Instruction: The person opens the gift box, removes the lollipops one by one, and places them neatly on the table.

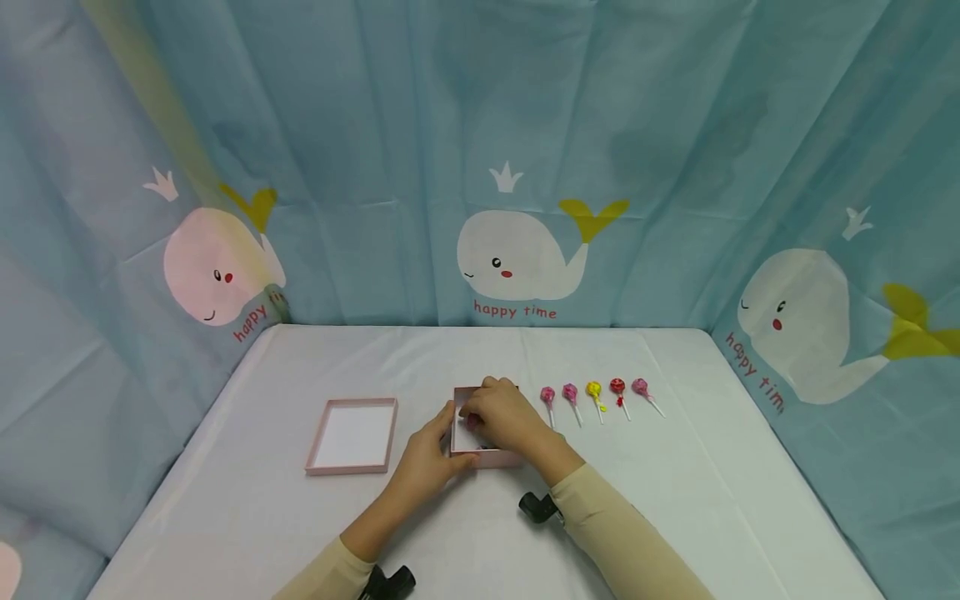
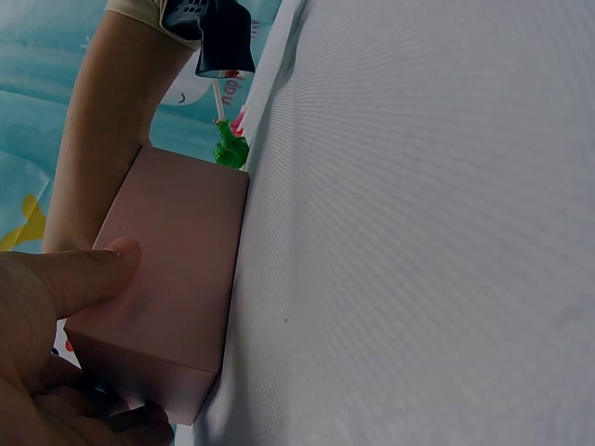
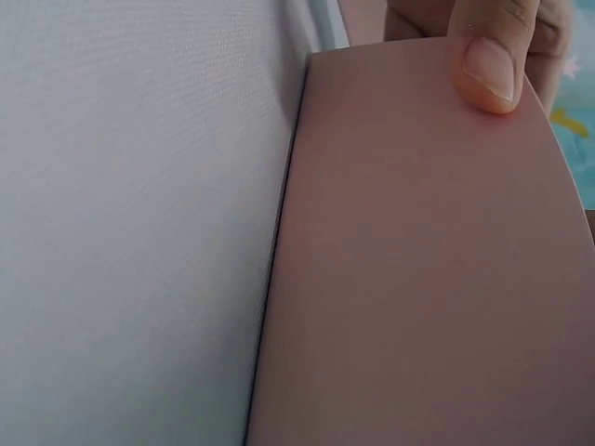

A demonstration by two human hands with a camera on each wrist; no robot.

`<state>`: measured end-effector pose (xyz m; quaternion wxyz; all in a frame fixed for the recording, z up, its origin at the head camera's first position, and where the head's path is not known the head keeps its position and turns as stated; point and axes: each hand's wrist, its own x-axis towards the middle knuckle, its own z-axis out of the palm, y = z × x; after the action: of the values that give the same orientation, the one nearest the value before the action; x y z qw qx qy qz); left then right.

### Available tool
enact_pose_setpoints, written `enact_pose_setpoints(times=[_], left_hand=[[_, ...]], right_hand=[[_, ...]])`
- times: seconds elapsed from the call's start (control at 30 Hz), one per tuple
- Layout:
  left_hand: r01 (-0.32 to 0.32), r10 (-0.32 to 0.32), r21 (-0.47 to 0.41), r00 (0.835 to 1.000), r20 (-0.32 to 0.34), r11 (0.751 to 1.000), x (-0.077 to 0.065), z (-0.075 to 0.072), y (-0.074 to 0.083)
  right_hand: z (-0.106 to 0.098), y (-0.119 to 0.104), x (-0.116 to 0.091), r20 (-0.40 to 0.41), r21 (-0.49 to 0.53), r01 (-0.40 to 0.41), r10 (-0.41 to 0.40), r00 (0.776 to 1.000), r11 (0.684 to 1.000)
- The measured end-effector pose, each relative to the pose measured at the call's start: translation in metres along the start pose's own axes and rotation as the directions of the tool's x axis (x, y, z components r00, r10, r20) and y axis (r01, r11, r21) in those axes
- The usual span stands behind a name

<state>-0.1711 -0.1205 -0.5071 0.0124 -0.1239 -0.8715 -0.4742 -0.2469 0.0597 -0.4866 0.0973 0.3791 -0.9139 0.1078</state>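
An open pink box [image 1: 501,458] stands on the white table in front of me. My left hand [image 1: 422,460] grips its near left corner, the thumb pressed on the front wall and the fingers along the left side, as the left wrist view also shows. My right hand [image 1: 504,414] reaches down into the box with curled fingers. A dark pink lollipop [image 1: 472,422] shows at those fingertips, mostly hidden by the hand. Just right of the box, a green-wrapped lollipop [image 2: 231,147] appears in the left wrist view.
A row of several lollipops [image 1: 594,389] in pink, yellow and red wrappers lies right of the box. To the left rests a shallow pink lid [image 1: 352,437], its white inside facing up. A blue whale-print curtain [image 1: 360,250] surrounds the table's back and sides.
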Motion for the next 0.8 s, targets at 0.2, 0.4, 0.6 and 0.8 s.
enact_pose_setpoints(times=[0.2, 0.4, 0.6, 0.8], left_hand=[[-0.003, 0.003, 0.008, 1.000, -0.004, 1.000, 0.000, 0.000, 0.001], [-0.006, 0.006, -0.004, 1.000, -0.002, 1.000, 0.000, 0.001, -0.001], [-0.008, 0.008, 0.014, 1.000, -0.011, 1.000, 0.001, 0.001, -0.001], [-0.003, 0.003, 0.017, 1.000, -0.007, 1.000, 0.001, 0.001, 0.001]], right_hand=[[0.002, 0.002, 0.001, 0.002, 0.001, -0.003, 0.003, 1.000, 1.000], [-0.002, 0.003, 0.000, -0.035, 0.020, -0.014, 0.014, 0.999, 1.000], [-0.014, 0.006, -0.003, -0.132, 0.085, -0.052, 0.063, 0.989, 0.995], [-0.029, 0.011, -0.007, -0.220, 0.149, -0.069, 0.101, 0.970, 0.986]])
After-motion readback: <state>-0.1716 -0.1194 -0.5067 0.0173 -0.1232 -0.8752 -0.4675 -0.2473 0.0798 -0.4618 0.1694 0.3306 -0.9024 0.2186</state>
